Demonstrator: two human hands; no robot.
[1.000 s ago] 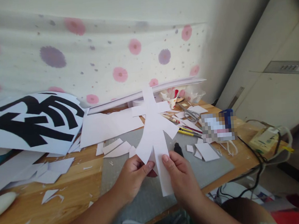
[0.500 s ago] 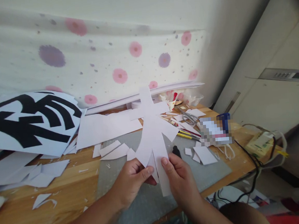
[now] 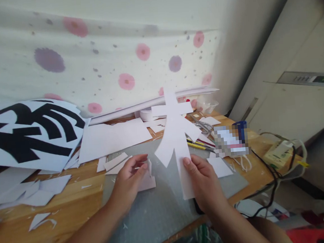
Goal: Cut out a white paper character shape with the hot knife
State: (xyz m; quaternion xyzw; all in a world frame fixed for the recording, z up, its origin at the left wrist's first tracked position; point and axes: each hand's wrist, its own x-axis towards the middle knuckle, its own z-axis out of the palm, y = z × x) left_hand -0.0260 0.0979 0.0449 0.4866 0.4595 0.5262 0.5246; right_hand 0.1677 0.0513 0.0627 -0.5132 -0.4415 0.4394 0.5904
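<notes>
One white, branching paper cutout point(image 3: 173, 126): held where?
— Above the flat grey mat point(image 3: 158, 219), lower strip between the right hand point(image 3: 204, 178)'s thumb and fingers; the left hand point(image 3: 129, 182) pinches a small white paper scrap point(image 3: 150, 169).

Black-printed sheet point(image 3: 31, 135) cut off at left, pixelated object point(image 3: 231, 140), black item point(image 3: 198, 207) mostly hidden behind right hand point(image 3: 205, 178)

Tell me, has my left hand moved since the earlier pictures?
Yes, your left hand moved left against the gray mat, away from the paper cutout.
</notes>
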